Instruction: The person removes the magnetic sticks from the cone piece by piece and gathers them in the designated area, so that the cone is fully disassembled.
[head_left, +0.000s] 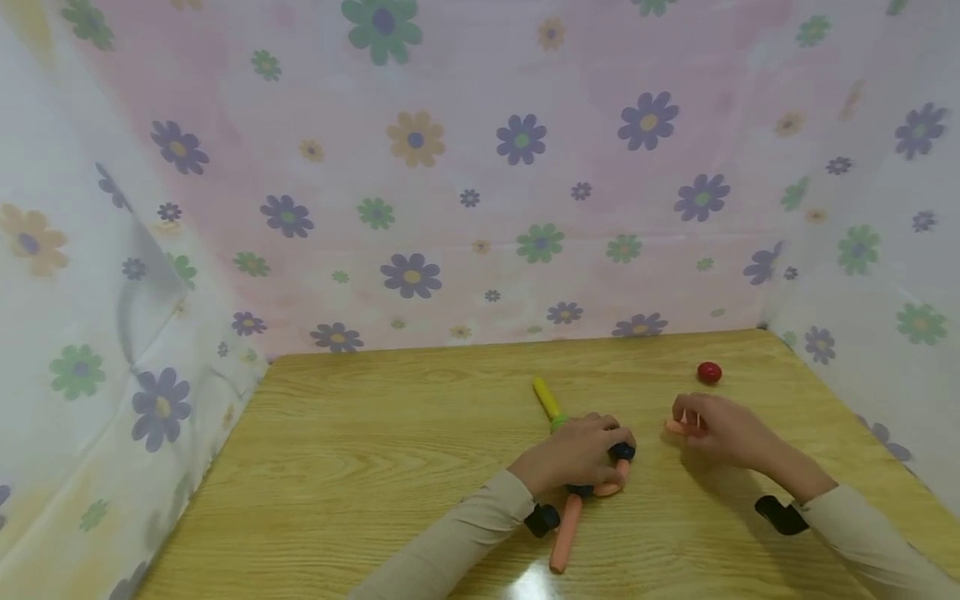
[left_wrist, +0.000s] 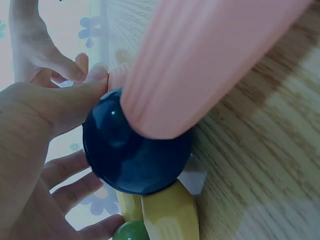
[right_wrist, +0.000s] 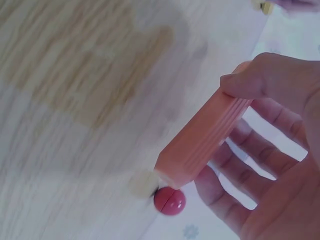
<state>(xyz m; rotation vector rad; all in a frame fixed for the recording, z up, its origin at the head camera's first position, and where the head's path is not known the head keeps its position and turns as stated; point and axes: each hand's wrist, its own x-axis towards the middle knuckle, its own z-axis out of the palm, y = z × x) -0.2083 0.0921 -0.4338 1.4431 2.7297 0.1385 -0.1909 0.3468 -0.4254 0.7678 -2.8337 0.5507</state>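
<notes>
My left hand (head_left: 577, 454) grips a joined figure of ribbed rods and balls on the table, its thumb against a short pink rod. One dark blue ball (head_left: 622, 452) lies by the fingertips; another blue ball (left_wrist: 135, 160) joins a long pink rod (head_left: 566, 533) pointing toward me. A yellow rod (head_left: 546, 398) with a green ball (head_left: 558, 423) extends from the far side. Part of the figure is hidden under the hand. To the right, my right hand (head_left: 727, 429) pinches a loose salmon-pink rod (right_wrist: 200, 135) between thumb and fingers, apart from the figure.
A red ball (head_left: 708, 372) sits on the wood-grain table (head_left: 360, 467) beyond my right hand. Flower-patterned cloth (head_left: 465, 167) hangs at the back and along both sides. Dark straps (head_left: 782, 515) show at the wrists.
</notes>
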